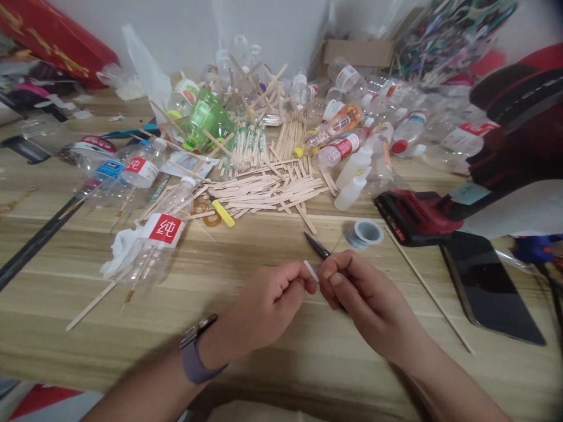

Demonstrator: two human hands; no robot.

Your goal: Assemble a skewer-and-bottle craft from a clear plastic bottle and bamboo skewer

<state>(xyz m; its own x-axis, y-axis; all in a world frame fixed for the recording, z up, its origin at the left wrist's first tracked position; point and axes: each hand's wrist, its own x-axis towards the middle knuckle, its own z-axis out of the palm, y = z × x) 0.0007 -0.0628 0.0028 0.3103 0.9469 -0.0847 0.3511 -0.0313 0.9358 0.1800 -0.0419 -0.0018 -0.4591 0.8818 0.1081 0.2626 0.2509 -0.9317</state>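
Observation:
My left hand (281,293), with a watch (197,334) on its wrist, is closed in a pinch on a small white strip (311,271) that sticks up from the fingertips. Close beside it, my right hand (358,290) has thumb and forefinger pressed together; what they hold is too small to make out. Partly hidden beneath the right hand lies a dark, pointed pen-like tool (316,245). Just beyond stands a spool of grey wire (364,234), and a thin strand runs from it toward my right hand.
A wooden stick (428,290), a black phone (492,287) and a red-black cordless tool (422,214) are on the right. Ahead lie wooden sticks (264,190), a yellow cutter (222,212) and many plastic bottles (341,149). A clear bottle (153,258) lies on the left.

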